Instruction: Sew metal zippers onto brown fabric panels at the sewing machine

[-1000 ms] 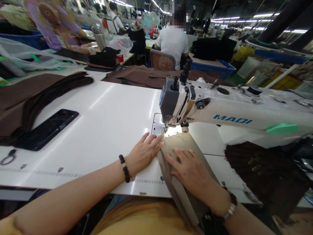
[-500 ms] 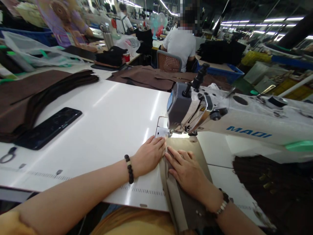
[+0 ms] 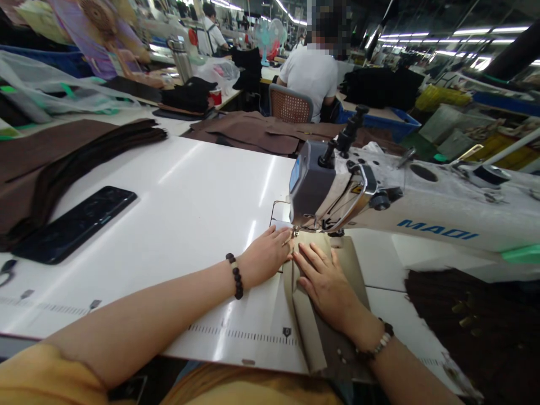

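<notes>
A beige and brown fabric piece [image 3: 310,332] with a folded strip lies under the head of the sewing machine [image 3: 358,185]. My left hand [image 3: 270,253] rests flat at the fabric's left edge, fingers stretched out close to the presser foot [image 3: 296,229]. Its thumb is partly hidden by the fingers. On top of the fabric, just right of the fold, lies my right hand [image 3: 327,284], palm down with fingers apart. The needle point cannot be made out.
A black phone [image 3: 76,225] lies on the white table [image 3: 202,191], beside stacked brown cloth panels [image 3: 54,163]. Dark brown fabric [image 3: 459,332] sits at the right. More brown panels [image 3: 253,132] lie behind the table. A person in a white shirt [image 3: 310,79] sits beyond.
The fabric has slid forward under the machine, its near end drawing up to the table's front edge. My right hand has moved slightly forward and right; the left stays by the presser foot.
</notes>
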Tool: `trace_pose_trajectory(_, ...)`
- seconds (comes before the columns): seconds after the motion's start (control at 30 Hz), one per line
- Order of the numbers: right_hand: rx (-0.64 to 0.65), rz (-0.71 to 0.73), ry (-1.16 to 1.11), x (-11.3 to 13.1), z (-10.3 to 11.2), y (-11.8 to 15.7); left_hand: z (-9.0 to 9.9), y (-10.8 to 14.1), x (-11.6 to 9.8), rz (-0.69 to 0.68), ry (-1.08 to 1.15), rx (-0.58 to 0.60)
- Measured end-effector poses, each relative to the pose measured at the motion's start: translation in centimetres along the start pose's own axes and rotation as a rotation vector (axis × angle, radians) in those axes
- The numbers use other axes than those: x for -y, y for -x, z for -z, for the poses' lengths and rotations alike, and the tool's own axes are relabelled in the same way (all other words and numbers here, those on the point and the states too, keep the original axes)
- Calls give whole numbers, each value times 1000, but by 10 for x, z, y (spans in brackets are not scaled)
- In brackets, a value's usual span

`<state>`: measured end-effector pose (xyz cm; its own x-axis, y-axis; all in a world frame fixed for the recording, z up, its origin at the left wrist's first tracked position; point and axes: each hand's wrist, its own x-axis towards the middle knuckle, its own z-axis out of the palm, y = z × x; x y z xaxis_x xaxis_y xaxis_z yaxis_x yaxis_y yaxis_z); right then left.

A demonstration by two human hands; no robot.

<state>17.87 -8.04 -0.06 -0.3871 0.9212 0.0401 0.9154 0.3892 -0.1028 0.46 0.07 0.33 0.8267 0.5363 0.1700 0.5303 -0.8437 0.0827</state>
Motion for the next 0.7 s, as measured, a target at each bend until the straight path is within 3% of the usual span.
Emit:
trace_pose_trajectory(0.2, 43, 2, -103, -2, 1, 2, 34, 38, -44, -132, 298, -4)
trace_pose_trajectory(0.33, 48, 1, -146, 0, 6, 3, 37, 66, -70, -288, 448, 74)
trace_pose_trajectory(0.53, 67, 39, -164, -1, 11, -1, 23, 87, -72, -391, 478, 63)
trace_pose_trajectory(0.7, 128, 145, -161, 11, 19, 16, 27, 89, -72, -389, 505, 86)
